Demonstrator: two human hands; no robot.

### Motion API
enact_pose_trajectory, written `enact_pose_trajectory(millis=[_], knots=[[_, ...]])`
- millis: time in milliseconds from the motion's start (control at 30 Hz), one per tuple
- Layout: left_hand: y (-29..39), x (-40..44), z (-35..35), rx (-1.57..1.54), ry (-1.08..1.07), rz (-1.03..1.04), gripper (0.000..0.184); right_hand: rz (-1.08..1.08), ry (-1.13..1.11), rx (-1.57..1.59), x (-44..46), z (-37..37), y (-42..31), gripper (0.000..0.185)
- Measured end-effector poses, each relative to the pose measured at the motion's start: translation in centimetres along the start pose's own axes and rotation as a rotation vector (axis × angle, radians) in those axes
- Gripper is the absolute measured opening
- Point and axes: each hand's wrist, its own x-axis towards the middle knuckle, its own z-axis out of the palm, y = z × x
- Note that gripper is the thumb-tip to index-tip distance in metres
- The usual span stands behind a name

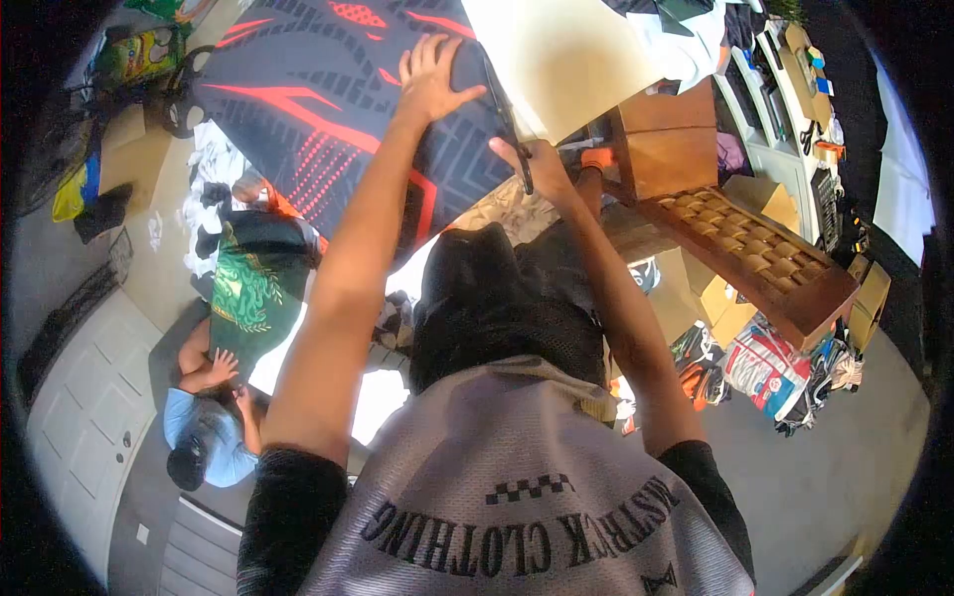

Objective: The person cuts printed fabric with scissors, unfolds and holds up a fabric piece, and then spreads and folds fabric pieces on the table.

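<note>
Room: grey floor [815, 417] visible; the surface beneath the work is covered and its edges cannot be made out. Nearest the wearer, the right hand [542, 169] is closed on the handles of black scissors [510, 119], blades pointing away along the dark printed sheet's right edge; blade gap cannot be told. Just beyond, the left hand [432, 87] lies with fingers spread on the dark printed sheet [298, 74]. Recommended: palm flat, material taut, fingertips clear of the blades, cut parallel to the edge. A cream sheet [556, 55] adjoins at right. Farther off, left: seated person [214, 432], white door [84, 407].
</note>
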Motion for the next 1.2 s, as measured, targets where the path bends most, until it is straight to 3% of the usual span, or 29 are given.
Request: enact_pose_trajectory(millis=[200, 700, 1200], knots=[[0.0, 0.0, 0.0, -0.006, 0.005, 0.006, 0.088, -0.085, 0.052, 0.026, -0.5, 0.0, -0.8, 0.051], [0.2, -0.1, -0.2, -0.003, 0.002, 0.003, 0.086, 0.021, -0.004, 0.004, -0.2, -0.3, -0.3, 0.05], [0.7, -0.3, -0.5, 0.016, -0.003, 0.0, 0.088, -0.053, 0.042, -0.03, 0.0, 0.1, 0.6, 0.058]])
